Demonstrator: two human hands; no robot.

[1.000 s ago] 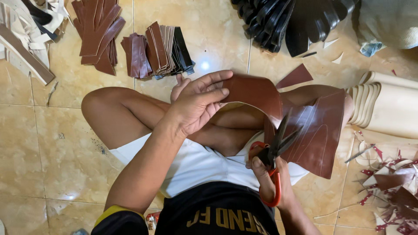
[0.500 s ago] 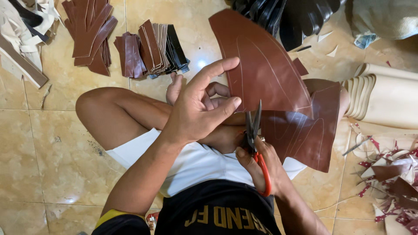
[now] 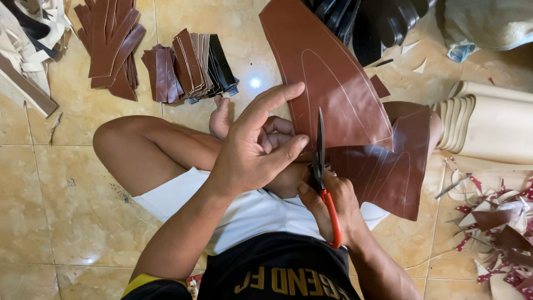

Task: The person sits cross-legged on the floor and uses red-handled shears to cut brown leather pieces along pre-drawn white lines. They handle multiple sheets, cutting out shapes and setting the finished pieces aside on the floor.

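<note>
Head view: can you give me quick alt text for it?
A seated person's left hand grips a brown leather sheet while the right hand works red-handled scissors into its edge. Stacks of cut leather strips lie on the tiled floor.

Your left hand [image 3: 252, 150] had bare tile [image 3: 61, 194] open to its left, past your bent knee [image 3: 119, 144]. Ahead, the stacks of cut strips [image 3: 183, 69] and the raised brown sheet [image 3: 327, 83] blocked the way. Your right hand [image 3: 333, 208] was hemmed in by the scissors [image 3: 321, 161], the hanging sheet and, well to the right, the scrap heap [image 3: 499, 228] and cream rolls [image 3: 488, 125].
</note>
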